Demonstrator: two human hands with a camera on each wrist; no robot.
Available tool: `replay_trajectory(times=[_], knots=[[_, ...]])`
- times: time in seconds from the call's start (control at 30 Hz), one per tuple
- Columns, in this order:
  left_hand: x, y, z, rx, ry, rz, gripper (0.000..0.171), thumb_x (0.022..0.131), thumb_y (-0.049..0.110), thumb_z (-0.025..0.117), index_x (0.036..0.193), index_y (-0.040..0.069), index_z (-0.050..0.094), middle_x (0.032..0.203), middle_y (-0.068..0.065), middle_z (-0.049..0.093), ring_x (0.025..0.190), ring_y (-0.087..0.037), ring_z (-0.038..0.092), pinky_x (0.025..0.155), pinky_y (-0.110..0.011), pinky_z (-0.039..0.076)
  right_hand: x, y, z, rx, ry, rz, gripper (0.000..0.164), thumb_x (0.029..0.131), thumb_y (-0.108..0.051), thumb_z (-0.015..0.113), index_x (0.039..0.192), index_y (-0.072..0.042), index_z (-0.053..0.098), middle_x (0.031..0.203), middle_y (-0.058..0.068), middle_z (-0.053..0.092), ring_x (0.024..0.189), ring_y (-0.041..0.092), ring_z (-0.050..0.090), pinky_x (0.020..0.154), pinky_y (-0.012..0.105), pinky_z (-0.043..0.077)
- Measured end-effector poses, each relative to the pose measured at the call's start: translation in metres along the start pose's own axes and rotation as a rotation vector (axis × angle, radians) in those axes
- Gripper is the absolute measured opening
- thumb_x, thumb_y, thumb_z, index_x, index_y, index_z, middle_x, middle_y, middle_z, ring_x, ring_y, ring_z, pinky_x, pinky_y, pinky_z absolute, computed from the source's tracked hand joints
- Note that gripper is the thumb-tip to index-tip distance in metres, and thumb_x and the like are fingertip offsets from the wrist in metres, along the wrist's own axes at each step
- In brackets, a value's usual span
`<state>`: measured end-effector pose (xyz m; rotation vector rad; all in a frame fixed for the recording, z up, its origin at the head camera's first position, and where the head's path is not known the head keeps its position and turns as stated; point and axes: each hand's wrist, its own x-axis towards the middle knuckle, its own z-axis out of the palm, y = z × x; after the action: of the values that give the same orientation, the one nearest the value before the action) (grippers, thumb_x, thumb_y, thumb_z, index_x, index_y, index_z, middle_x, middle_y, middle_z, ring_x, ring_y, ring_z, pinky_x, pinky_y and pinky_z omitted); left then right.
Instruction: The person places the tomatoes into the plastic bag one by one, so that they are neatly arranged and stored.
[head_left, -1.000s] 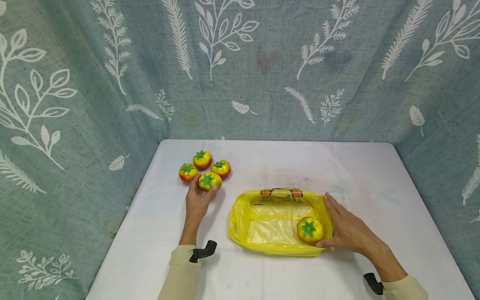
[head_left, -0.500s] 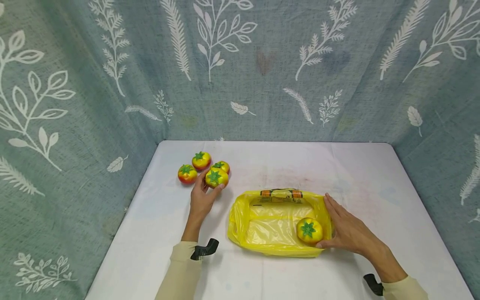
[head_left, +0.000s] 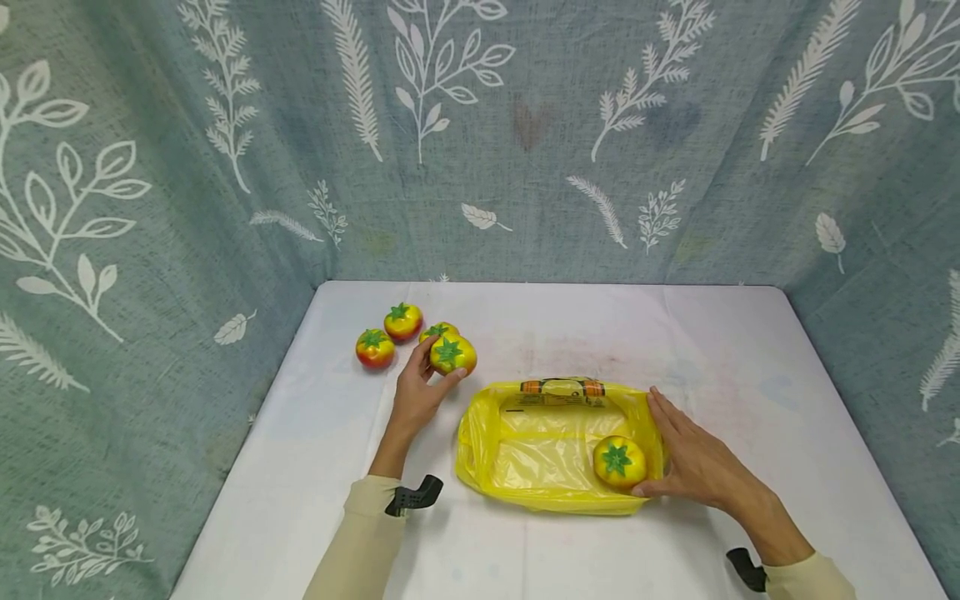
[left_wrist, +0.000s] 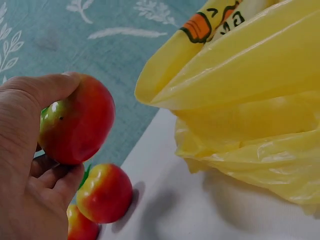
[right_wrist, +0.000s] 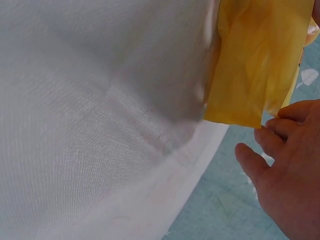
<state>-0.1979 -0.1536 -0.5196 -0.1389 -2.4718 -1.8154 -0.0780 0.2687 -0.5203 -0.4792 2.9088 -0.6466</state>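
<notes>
My left hand (head_left: pixel 418 398) holds a yellow-and-red toy tomato (head_left: pixel 459 360) with a green star-shaped top, gripped between thumb and fingers. In the left wrist view, this held tomato (left_wrist: pixel 90 120) shows its red side and hangs above the other ones. A yellow plastic bag (head_left: pixel 555 502) lies with its mouth spread wide. Inside it, at the right end, sits one tomato (head_left: pixel 618 462). My right hand (head_left: pixel 701 458) rests against the bag's right end, fingers mostly straight at the far corner and thumb at the near rim. In the right wrist view, the fingertips touch the bag's edge (right_wrist: pixel 250 90).
Toy tomatoes stand at the table's back left: a left one (head_left: pixel 374 349), a rear one (head_left: pixel 403 322) and one partly hidden behind the held tomato (head_left: pixel 437 330). A white cloth (head_left: pixel 525 550) covers the table. A leaf-patterned curtain (head_left: pixel 525 217) surrounds the back and sides.
My left hand has moved to the right with the tomato, away from the group and closer to the bag. The right hand and bag have stayed in place.
</notes>
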Motion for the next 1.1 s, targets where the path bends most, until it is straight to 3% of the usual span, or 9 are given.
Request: replay_trajectory(times=[0.33,0.5,0.93,1.1], knots=[[0.001,-0.001,0.008,0.030,-0.043,0.044,0.077,0.089,0.028,0.080,0.153,0.012,0.041,0.152,-0.015,0.045,0.138,-0.029,0.046,0.114,-0.046,0.037,-0.001,-0.001,0.000,-0.012,0.008,-0.008,0.142,0.063,-0.079,0.078,0.160,0.001,0.013,0.165,0.024,0.016,0.141,0.049,0.034,0.105,0.066,0.039],[0.002,-0.001,0.011,0.030,-0.063,0.069,0.079,0.088,0.029,0.081,0.153,0.008,0.040,0.151,-0.014,0.045,0.140,-0.031,0.044,0.114,-0.048,0.037,0.000,-0.001,0.000,-0.019,-0.005,-0.002,0.143,0.062,-0.079,0.078,0.161,0.001,0.012,0.165,0.023,0.015,0.143,0.048,0.032,0.107,0.065,0.038],[0.000,0.012,0.021,0.067,-0.111,0.068,0.080,0.088,0.029,0.081,0.154,0.010,0.039,0.154,-0.011,0.044,0.141,-0.029,0.044,0.114,-0.047,0.037,0.000,-0.003,-0.002,-0.022,-0.003,-0.011,0.142,0.063,-0.081,0.075,0.160,0.002,0.013,0.165,0.023,0.015,0.143,0.047,0.032,0.107,0.064,0.038],[-0.001,0.015,0.023,0.029,-0.136,0.086,0.079,0.089,0.026,0.081,0.153,0.009,0.039,0.153,-0.011,0.044,0.140,-0.028,0.044,0.114,-0.045,0.037,-0.001,-0.003,-0.002,-0.013,0.000,-0.018,0.141,0.064,-0.078,0.078,0.160,0.002,0.013,0.165,0.024,0.016,0.144,0.047,0.031,0.108,0.064,0.037]])
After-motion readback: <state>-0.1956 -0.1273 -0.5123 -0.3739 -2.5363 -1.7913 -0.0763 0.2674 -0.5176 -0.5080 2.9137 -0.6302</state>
